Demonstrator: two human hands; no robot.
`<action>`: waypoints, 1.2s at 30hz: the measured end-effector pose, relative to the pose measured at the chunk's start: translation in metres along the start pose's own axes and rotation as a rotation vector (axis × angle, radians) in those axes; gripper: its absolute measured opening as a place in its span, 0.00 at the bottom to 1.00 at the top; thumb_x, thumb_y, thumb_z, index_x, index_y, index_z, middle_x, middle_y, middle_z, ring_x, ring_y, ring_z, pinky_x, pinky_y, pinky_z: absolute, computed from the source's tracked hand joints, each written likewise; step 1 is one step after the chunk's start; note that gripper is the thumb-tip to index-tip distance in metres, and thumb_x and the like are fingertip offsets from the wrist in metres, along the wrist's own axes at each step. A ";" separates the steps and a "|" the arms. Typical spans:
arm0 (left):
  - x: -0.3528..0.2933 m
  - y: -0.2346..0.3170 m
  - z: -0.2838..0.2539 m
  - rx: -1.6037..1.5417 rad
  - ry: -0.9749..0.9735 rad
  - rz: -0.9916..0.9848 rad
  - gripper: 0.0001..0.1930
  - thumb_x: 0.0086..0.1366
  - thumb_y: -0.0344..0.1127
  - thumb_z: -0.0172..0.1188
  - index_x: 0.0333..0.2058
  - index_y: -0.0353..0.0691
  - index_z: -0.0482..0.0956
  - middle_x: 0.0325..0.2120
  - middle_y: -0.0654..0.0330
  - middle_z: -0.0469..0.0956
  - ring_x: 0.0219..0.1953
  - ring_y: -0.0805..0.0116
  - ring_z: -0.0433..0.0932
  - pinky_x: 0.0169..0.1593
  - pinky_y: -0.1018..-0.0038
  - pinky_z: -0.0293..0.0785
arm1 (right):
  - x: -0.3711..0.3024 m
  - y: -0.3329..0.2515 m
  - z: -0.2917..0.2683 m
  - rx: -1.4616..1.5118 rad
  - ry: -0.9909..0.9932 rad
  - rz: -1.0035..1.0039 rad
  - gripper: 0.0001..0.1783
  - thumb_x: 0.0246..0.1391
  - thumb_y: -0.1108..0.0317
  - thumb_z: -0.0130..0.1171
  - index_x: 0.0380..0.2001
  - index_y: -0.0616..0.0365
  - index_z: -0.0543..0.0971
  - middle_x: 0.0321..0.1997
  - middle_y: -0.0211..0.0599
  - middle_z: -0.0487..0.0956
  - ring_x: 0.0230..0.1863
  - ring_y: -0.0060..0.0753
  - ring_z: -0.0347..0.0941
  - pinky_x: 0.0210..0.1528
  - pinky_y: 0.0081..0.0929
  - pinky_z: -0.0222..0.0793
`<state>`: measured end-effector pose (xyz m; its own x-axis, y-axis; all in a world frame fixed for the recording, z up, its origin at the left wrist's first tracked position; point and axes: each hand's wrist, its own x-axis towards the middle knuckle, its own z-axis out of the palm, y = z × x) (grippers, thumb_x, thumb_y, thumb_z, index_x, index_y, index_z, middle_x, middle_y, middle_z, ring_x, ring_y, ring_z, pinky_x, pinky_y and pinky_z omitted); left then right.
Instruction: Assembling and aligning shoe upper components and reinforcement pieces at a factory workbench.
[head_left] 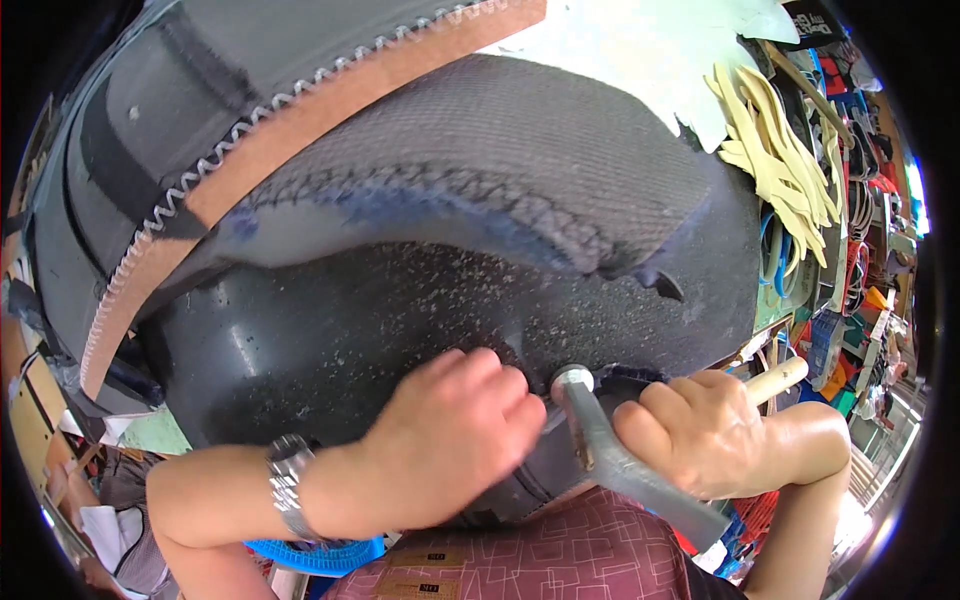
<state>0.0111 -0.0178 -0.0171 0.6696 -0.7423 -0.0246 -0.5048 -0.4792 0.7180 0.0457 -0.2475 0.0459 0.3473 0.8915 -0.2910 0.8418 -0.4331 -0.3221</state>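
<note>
My right hand [700, 430] is closed round the wooden handle of a hammer [625, 465]. The hammer's round metal face rests close to the near edge of a large, smooth, curved black form [330, 310] speckled with pale crumbs. To its left, my left hand [460, 430] is curled over that same edge, a metal-banded watch on its wrist. Whatever its fingertips grip is hidden beneath them. Across the form's far side lies a ribbed dark grey fabric piece [520, 150] with thick zigzag stitching and bluish smudges along its near border.
A tan strip [370, 90] edged with zigzag metal wire arcs over grey panels at the upper left. Pale yellow gloves [785, 160] lie at the right, by shelves of mixed goods. White sheeting [620, 50] covers the far side. A blue basket [330, 555] is below my left forearm.
</note>
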 end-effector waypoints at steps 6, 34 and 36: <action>-0.013 0.014 -0.001 0.687 0.074 0.426 0.09 0.47 0.34 0.58 0.26 0.36 0.78 0.23 0.60 0.72 0.30 0.64 0.72 0.31 0.74 0.69 | 0.016 -0.004 -0.002 0.028 0.086 -0.061 0.12 0.36 0.64 0.56 0.23 0.56 0.67 0.17 0.25 0.62 0.13 0.22 0.65 0.13 0.24 0.60; -0.059 0.011 0.031 0.714 0.331 0.251 0.10 0.52 0.32 0.56 0.28 0.30 0.79 0.23 0.59 0.73 0.23 0.71 0.69 0.24 0.79 0.60 | 0.021 -0.020 0.006 0.201 0.123 -0.003 0.14 0.37 0.63 0.56 0.28 0.58 0.71 0.17 0.26 0.62 0.14 0.23 0.65 0.14 0.22 0.58; -0.057 0.015 0.032 0.779 0.307 0.261 0.11 0.52 0.32 0.55 0.29 0.29 0.80 0.20 0.59 0.73 0.22 0.71 0.68 0.24 0.78 0.59 | 0.025 -0.023 0.010 0.076 0.074 -0.099 0.14 0.36 0.64 0.56 0.28 0.58 0.71 0.17 0.25 0.62 0.14 0.21 0.65 0.14 0.21 0.58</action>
<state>-0.0516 0.0022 -0.0269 0.5415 -0.7675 0.3430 -0.8155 -0.5787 -0.0076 0.0306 -0.2167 0.0377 0.2961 0.9365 -0.1879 0.8406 -0.3489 -0.4143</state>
